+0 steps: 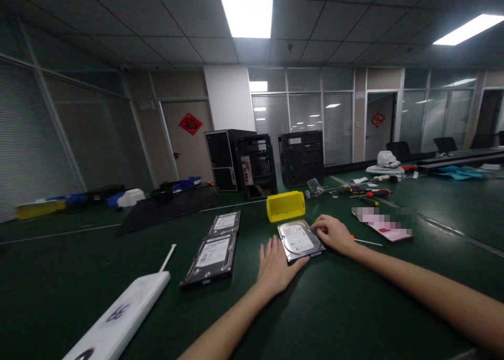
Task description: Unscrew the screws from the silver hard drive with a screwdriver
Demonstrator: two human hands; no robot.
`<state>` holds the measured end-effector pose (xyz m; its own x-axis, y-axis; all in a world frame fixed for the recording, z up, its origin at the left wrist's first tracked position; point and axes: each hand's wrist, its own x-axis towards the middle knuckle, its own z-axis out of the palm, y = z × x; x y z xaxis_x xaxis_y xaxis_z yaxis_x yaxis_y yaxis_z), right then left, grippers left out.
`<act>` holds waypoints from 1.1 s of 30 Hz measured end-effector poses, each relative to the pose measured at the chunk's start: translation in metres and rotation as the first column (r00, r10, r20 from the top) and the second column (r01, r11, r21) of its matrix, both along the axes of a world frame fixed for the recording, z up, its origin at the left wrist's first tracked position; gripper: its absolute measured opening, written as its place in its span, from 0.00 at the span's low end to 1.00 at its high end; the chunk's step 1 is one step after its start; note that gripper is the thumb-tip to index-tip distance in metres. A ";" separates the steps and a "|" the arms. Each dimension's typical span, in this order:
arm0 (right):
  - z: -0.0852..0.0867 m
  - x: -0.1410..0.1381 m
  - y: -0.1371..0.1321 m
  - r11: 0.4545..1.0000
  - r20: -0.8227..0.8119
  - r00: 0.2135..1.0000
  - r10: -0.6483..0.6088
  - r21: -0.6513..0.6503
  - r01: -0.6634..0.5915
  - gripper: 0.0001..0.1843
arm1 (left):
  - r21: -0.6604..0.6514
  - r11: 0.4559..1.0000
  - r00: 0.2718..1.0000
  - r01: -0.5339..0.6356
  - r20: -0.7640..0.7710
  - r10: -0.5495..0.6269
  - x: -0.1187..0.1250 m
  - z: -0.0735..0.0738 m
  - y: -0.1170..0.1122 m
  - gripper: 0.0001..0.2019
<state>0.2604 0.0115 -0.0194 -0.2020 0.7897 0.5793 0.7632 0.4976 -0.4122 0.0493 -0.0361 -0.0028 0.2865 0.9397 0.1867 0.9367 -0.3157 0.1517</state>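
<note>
A silver hard drive [297, 238] with a white label lies flat on the green table in front of me. My left hand [275, 263] rests at its near left corner, fingers spread, the thumb along the near edge. At the drive's right edge, my right hand [333, 233] has its fingers curled, the index fingertip by the drive's side. A screwdriver [368, 241] sits under and within that hand; its shaft points out to the right and its red handle is mostly hidden. Just behind the drive stands a yellow open box [286, 207].
Two more hard drives [212, 252] lie to the left. A white power strip [118, 315] is at the near left. Computer cases [301, 158] stand at the back. Several screwdrivers [372, 193] and a pink, partly blurred item [388, 228] lie to the right.
</note>
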 end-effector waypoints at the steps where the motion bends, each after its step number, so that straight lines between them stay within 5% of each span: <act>1: 0.000 0.000 0.000 1.000 0.004 1.000 0.001 -0.001 -0.001 0.14 | 0.004 1.000 1.000 0.000 -0.001 0.000 0.000 0.000 0.000 0.47; 33: -0.002 0.000 0.000 1.000 0.032 0.999 0.010 0.000 -0.010 0.15 | -0.011 1.000 1.000 -0.007 0.002 0.007 -0.001 0.001 -0.003 0.47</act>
